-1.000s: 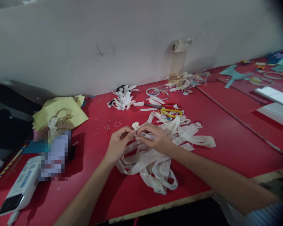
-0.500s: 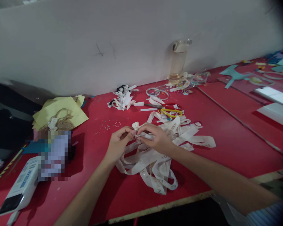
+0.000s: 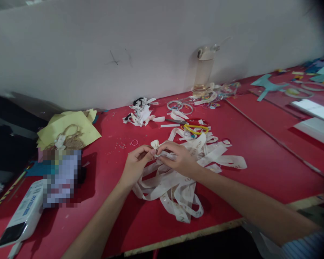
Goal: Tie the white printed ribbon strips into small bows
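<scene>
A white printed ribbon (image 3: 154,144) is bunched into a small gathered puff between my fingertips. My left hand (image 3: 137,160) pinches it from the left, thumb and forefinger pressed together. From the right, my right hand (image 3: 176,158) grips the same ribbon, and a strip of it shows beneath the forefinger. Under and beside both hands lies a loose heap of ribbon (image 3: 162,187), with lettering on some lengths. Beyond the right hand are scissors with yellow and red handles (image 3: 196,128). A small pink-white elastic ring (image 3: 134,142) rests just past my left hand.
Ribbon scraps (image 3: 142,113) and a clear bottle (image 3: 204,70) stand by the wall. Yellow paper sheets (image 3: 70,126) with twine and a white device (image 3: 24,212) lie on the left. A phone (image 3: 315,108) and a turquoise cut-out (image 3: 268,86) are on the right.
</scene>
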{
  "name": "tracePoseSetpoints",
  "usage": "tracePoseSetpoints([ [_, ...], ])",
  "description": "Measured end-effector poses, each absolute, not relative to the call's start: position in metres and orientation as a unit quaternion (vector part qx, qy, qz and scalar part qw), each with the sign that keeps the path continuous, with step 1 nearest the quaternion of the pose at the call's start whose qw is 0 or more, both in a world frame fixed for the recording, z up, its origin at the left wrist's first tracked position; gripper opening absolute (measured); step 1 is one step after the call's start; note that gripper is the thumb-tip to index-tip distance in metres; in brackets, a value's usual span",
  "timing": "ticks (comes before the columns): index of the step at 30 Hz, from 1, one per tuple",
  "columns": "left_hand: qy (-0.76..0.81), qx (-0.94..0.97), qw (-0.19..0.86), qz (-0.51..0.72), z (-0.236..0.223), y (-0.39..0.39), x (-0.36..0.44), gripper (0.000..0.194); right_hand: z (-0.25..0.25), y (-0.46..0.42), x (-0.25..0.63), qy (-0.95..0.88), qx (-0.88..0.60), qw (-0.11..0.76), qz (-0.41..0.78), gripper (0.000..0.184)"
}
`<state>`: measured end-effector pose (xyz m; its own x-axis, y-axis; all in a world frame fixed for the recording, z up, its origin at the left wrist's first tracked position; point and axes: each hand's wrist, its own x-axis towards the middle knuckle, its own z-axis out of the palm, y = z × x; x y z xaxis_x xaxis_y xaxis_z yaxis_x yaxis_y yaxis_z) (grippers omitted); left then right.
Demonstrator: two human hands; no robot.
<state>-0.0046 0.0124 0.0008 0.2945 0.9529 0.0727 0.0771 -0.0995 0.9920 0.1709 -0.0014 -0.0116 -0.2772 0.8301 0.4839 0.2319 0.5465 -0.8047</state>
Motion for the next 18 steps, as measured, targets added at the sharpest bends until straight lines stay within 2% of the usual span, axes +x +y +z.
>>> tracePoseSetpoints([
  [18,0.415,0.614,0.525,0.419,-0.0017,0.0138,-0.0046,0.016,-0.0135,-0.0007,0.1723,-0.739,-0.356,0.483,0.307,0.012],
])
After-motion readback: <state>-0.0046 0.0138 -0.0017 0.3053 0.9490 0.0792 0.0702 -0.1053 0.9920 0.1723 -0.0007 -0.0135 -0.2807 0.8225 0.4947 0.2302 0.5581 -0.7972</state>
